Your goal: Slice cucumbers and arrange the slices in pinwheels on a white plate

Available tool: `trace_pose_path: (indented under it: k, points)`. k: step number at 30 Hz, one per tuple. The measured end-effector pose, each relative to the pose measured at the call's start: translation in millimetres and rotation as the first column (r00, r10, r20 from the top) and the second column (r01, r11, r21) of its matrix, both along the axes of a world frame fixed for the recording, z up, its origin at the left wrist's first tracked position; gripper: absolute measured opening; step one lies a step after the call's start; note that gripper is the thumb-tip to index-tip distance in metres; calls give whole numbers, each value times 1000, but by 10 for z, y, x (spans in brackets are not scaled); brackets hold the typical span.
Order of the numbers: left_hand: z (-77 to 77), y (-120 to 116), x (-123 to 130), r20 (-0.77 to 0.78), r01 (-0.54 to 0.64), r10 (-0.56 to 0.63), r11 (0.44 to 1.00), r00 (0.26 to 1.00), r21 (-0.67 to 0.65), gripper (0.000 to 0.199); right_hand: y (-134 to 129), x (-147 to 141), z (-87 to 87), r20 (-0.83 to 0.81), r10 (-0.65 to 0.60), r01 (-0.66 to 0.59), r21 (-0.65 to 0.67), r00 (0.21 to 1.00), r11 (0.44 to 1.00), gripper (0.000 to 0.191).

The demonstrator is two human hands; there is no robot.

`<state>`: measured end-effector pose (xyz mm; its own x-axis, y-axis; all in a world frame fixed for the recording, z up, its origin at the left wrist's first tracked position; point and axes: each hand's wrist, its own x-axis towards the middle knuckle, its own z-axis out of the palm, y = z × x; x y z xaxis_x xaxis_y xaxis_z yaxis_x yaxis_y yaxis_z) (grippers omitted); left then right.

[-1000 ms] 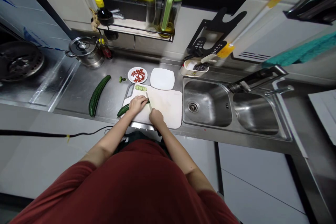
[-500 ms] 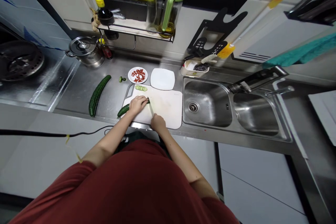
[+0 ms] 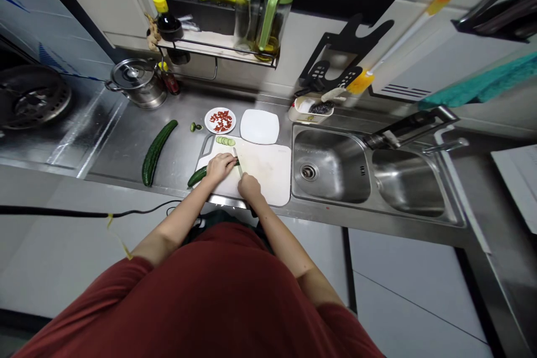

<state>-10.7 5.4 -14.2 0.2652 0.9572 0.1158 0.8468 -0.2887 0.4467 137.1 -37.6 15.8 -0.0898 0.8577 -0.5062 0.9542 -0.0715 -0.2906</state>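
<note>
My left hand (image 3: 221,168) is closed over a dark green cucumber (image 3: 197,177) that lies slantwise on the white cutting board (image 3: 271,173). My right hand (image 3: 250,185) grips a knife (image 3: 239,163); its blade crosses the cucumber's right end, close beside my left fingertips. Part of the cucumber is hidden under my left hand. Pale green cucumber slices (image 3: 225,141) lie in an overlapping row at the board's upper left. Above the board stand a white plate of chopped red pieces (image 3: 221,129) and a bare white square plate (image 3: 259,126).
A whole cucumber (image 3: 157,154) lies on the steel counter to the left, and small cucumber ends (image 3: 194,127) sit above the board. A lidded pot (image 3: 138,84) stands at the back left. The double sink (image 3: 331,165) adjoins the board on the right.
My right hand has moved slightly forward and left with the knife, and more of the blade shows beyond the cucumber. My left hand has stayed on the cucumber.
</note>
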Motion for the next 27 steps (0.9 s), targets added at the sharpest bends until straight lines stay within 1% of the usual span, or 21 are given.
trace_pose_path:
  k: [3, 6, 14, 17, 20, 27]
  points:
    - [-6, 0, 0, 5, 2, -2, 1000, 1000, 3, 27, 51, -18, 20, -10, -4, 4, -9, 1000, 1000, 25]
    - [-2, -5, 2, -1, 2, -2, 1000, 1000, 5, 27, 41, -13, 21, -13, -2, 2, -9, 1000, 1000, 26]
    - [3, -14, 11, -7, -5, 5, 1000, 1000, 5, 28, -254, 85, -22, 30, -11, 12, -30, 999, 999, 26]
    - [-1, -14, 10, -1, 1, -1, 1000, 1000, 6, 29, -306, 104, -12, 42, -14, 16, -45, 999, 999, 26]
    - [-5, -15, 7, 0, 2, -2, 1000, 1000, 9, 28, -260, 95, 3, 30, -4, 6, -52, 1000, 999, 25]
    - [-9, -14, 6, -16, 0, 1, 1000, 1000, 24, 28, -4, 12, 16, -6, 4, -4, -24, 1000, 1000, 27]
